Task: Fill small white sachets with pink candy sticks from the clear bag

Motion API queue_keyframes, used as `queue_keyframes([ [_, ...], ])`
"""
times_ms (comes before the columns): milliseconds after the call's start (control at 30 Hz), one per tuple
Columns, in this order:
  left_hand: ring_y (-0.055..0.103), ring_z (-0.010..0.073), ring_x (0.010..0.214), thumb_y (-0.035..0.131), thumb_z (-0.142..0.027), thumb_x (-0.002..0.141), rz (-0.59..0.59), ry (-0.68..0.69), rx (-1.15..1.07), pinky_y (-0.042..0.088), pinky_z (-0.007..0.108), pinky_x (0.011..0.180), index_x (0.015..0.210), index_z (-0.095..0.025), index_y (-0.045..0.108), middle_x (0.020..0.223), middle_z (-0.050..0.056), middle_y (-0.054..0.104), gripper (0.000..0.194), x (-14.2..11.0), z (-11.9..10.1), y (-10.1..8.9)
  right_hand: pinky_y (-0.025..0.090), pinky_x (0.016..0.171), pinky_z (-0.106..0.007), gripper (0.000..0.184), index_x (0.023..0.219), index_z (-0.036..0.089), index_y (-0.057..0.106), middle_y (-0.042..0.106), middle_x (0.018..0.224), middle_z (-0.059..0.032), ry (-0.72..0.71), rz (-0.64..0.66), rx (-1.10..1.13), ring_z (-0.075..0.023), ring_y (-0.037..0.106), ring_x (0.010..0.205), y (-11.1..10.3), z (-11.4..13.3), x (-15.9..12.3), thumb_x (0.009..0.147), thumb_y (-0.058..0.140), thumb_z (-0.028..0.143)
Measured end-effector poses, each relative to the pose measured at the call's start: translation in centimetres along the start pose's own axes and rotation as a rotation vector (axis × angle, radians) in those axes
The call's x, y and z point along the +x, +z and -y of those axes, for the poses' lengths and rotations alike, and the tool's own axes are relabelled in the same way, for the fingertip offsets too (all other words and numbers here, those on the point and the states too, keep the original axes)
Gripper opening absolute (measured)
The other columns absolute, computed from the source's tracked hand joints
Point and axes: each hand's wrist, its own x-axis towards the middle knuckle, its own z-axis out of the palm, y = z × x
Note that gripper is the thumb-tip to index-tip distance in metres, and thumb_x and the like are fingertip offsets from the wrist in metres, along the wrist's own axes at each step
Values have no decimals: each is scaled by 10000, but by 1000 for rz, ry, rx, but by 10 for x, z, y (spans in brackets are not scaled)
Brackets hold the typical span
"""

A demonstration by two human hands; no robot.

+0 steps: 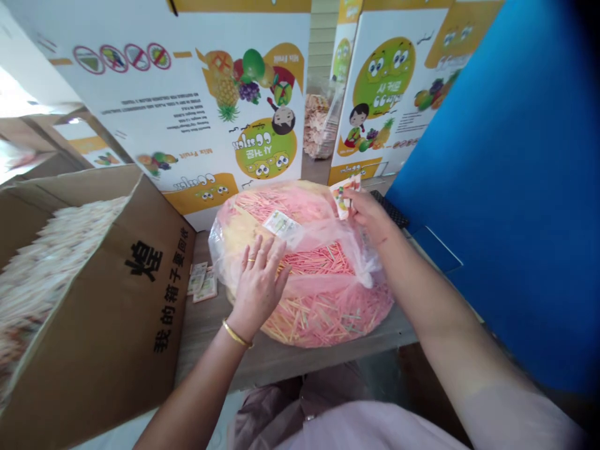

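Note:
A big clear plastic bag point(300, 284) full of thin pink, yellow and greenish sticks lies in front of me, its top parted so that loose sticks show. My left hand point(263, 275) is over the bag's left side, fingers spread, holding nothing; whether it touches the plastic I cannot tell. Just beyond its fingertips a small printed packet point(281, 224) rests on the bag. At the bag's far right, my right hand point(364, 209) grips small printed packets point(345, 195) between thumb and fingers; how many I cannot tell.
On the left stands an open brown carton point(159, 275) filled with packets. Several loose packets point(202, 282) lie on the table point(206, 337) beside it. Upside-down printed cartons point(187, 125) rise behind the bag, with a bag of packets point(321, 122) between them. A blue panel point(497, 206) borders the right.

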Motion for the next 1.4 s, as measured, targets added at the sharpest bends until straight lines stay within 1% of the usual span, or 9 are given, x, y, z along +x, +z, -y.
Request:
queue_keyframes([
  [133,418,284,1517,480,-306,1045,-33,6,-47,374,496,1228,1474,-196,542,1503,125,598,447,0,0,7,543,705,-306,219,995,219,619,702,917,-21,-165,85,-76,-168,652,762,23,11,-15,785,678,195],
  [300,362,429,1527,522,-387,1022,39,-166,128,310,660,1202,1496,-142,535,1576,220,499,534,-4,18,19,528,913,-364,493,1306,195,562,719,1129,-85,-359,133,-554,-241,684,977,88,15,-38,838,698,263],
  [400,344,429,1535,514,-417,1026,12,-181,146,272,645,1222,1508,-158,525,1600,193,479,547,-12,34,24,517,962,-363,602,1463,196,460,687,1282,-105,-483,214,-702,-261,669,1104,129,13,-45,886,628,236],
  [733,300,395,1564,574,-493,992,-182,-319,62,292,622,1237,1582,-121,358,1633,267,385,729,-28,53,35,436,1002,-464,564,1549,68,398,625,1303,-228,-898,302,-1207,-341,570,1169,228,5,-89,995,424,169],
  [867,305,373,1564,630,-473,967,-256,-335,-55,305,598,1247,1595,-88,278,1627,303,360,817,-35,55,36,420,991,-486,552,1551,41,414,602,1315,-270,-852,318,-1307,-371,546,1218,237,-11,-102,1006,364,113],
  [1000,376,316,1533,593,-415,998,-373,-353,-274,299,555,1266,1544,-157,403,1606,230,430,632,-25,43,8,445,969,-438,603,1577,94,375,606,1327,-231,-777,374,-1238,-343,581,1188,233,-5,-82,993,483,200],
  [1133,476,266,1476,615,-418,993,-538,-621,-992,399,439,1226,1482,-248,500,1591,129,491,531,13,34,-23,486,926,-364,616,1537,104,386,659,1264,-171,-661,422,-1050,-284,631,1128,228,13,-74,962,540,259],
  [1233,506,262,1456,636,-411,980,-434,-783,-1570,467,361,1165,1367,-233,622,1503,106,595,426,42,38,-30,478,1002,-384,618,1557,119,369,642,1326,-170,-765,442,-1009,-288,601,1213,225,19,-101,972,513,254],
  [1400,691,168,1204,479,-245,1033,-460,-986,-1874,564,234,982,1229,-163,703,1207,85,757,308,45,49,-10,405,1169,-456,695,1554,137,429,532,1524,-185,-724,746,-1048,-336,481,1427,206,20,-138,902,645,251],
])
